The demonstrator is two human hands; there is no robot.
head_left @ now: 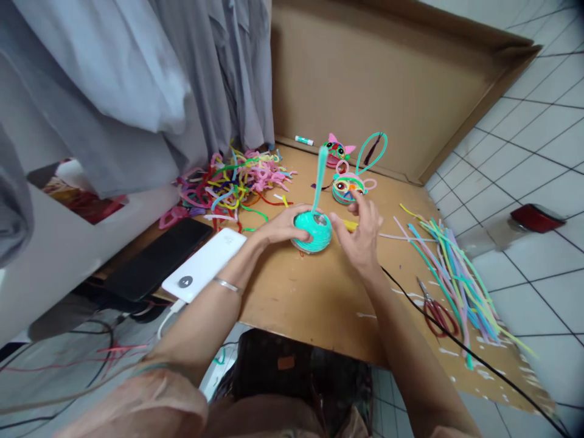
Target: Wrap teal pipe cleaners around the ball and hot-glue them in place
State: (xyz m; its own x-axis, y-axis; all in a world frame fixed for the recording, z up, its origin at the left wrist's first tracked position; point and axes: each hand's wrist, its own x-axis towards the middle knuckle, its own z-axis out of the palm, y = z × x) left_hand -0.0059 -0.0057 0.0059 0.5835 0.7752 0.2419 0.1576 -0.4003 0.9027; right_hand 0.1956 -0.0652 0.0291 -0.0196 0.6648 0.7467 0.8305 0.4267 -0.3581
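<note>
Ball (319, 238) is clasped over the table (305, 298) by fingers of the left hand (285, 227); those of the right hand (360, 237) are held apart beside it. It should be kept steady, its strip (320, 176) unbent.

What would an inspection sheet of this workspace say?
Surface: brown tabletop, white scraps on its right.
Job's things: turquoise ball with raised turquoise strand; two decorated figures behind.
Clutter: tangled fuzzy strands left; straight strands and red-handled scissors right.
Hands: left hand holds the ball; right hand beside it, nothing visibly held.
Cables: black cable across tabletop's right; white cable at white device.
Surroundings: grey cloth left, cardboard behind, tiles right.
</note>
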